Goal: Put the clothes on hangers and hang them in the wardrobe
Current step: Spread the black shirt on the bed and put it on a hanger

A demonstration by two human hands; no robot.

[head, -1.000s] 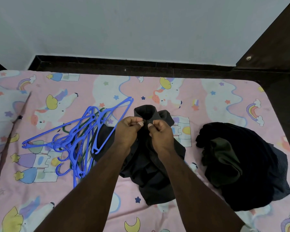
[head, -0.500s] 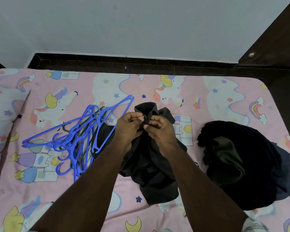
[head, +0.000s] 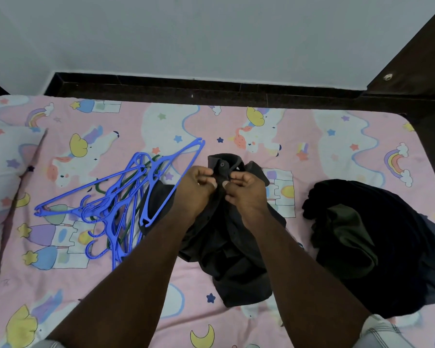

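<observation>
both hands, left hand (head: 195,189) and right hand (head: 246,190), have shifted lower on the dark shirt (head: 226,237), pinching its placket just under the collar button (head: 222,164), still buttoning before any blue hanger (head: 161,182).

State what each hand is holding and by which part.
Both the left hand and right hand pinch the dark shirt at its buttoned collar front.

A pink unicorn-print bedsheet (head: 299,126) below a white wall (head: 211,33), perhaps plastered.

I'm scanning for writing and nothing readable is showing up anywhere. The bedsheet (head: 312,131) is carrying only cartoon pictures, and I'm seeing no label on the dark shirt (head: 231,247).
</observation>
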